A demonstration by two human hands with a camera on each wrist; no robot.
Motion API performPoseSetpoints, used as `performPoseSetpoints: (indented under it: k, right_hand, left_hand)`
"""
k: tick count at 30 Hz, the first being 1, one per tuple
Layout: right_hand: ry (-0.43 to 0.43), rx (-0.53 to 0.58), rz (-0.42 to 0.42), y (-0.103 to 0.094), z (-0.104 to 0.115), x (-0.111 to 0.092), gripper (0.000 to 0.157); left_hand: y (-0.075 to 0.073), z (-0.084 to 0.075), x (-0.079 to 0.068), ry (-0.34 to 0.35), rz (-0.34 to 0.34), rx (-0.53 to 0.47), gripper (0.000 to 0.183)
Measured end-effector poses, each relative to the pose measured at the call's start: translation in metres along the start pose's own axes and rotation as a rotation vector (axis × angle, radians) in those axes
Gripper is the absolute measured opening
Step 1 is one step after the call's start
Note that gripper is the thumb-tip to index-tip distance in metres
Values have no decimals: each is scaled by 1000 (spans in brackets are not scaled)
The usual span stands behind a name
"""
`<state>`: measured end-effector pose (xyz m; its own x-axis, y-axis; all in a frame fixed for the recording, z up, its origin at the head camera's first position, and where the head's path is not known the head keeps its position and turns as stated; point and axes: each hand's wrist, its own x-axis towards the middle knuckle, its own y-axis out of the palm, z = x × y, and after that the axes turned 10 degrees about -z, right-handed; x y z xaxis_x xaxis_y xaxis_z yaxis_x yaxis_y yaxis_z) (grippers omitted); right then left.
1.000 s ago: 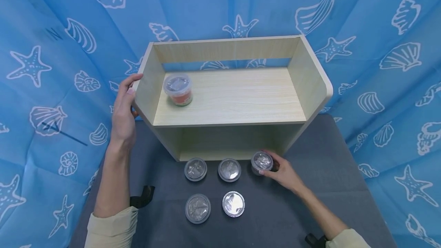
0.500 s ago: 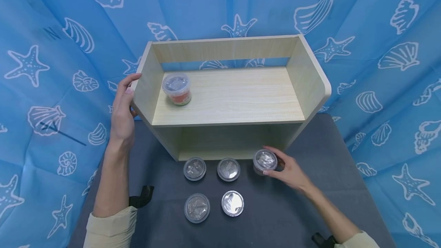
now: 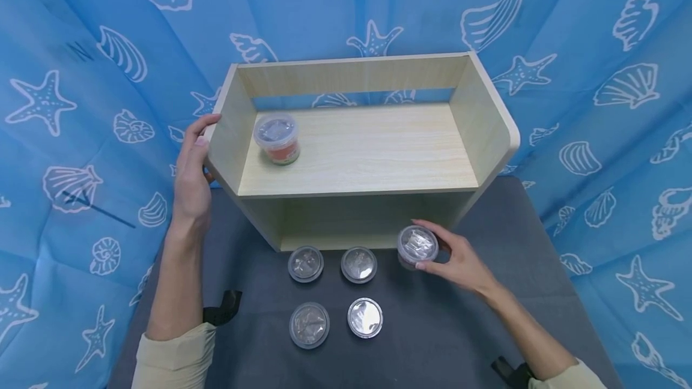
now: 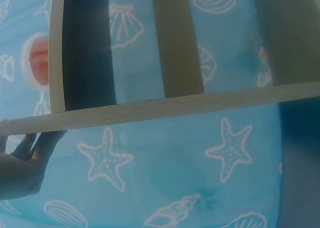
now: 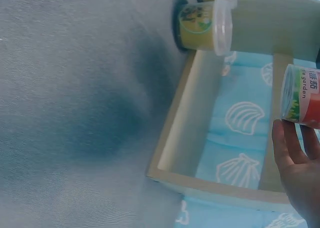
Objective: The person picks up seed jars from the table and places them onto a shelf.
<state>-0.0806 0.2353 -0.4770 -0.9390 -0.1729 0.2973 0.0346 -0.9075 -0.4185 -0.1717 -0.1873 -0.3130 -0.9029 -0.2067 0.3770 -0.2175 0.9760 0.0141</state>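
Note:
My right hand (image 3: 459, 260) pinches a small plastic tub (image 3: 418, 244) between thumb and fingers, in front of the shelf's lower right opening. In the right wrist view this tub (image 5: 305, 95) has a red, white and green label and is clear of the table. My left hand (image 3: 193, 182) grips the outer edge of the left side panel of a pale wooden two-tier shelf (image 3: 362, 194); in the left wrist view its fingers (image 4: 42, 145) lie against the panel edge. A clear-lidded tub with red contents (image 3: 278, 140) stands on the upper board at the left.
In front of the shelf stand two lidded tubs (image 3: 306, 265) (image 3: 359, 265), with a wider tub (image 3: 310, 326) and a shiny-topped one (image 3: 364, 318) nearer. A dark grey cloth (image 3: 432, 341) covers the table. Blue shell-print curtain (image 3: 573, 113) hangs behind and at both sides.
My right hand has lifted the tub and brought it slightly to the right and up towards the lower opening. My left hand keeps its place on the shelf.

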Motion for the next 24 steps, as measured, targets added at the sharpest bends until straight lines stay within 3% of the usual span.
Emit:
performPoseSetpoints:
  k: [24]
  right_hand:
    - [-168,-11,98,-19,52,28,81]
  left_hand:
    - [0,-1,-1,-2,-2,9,42]
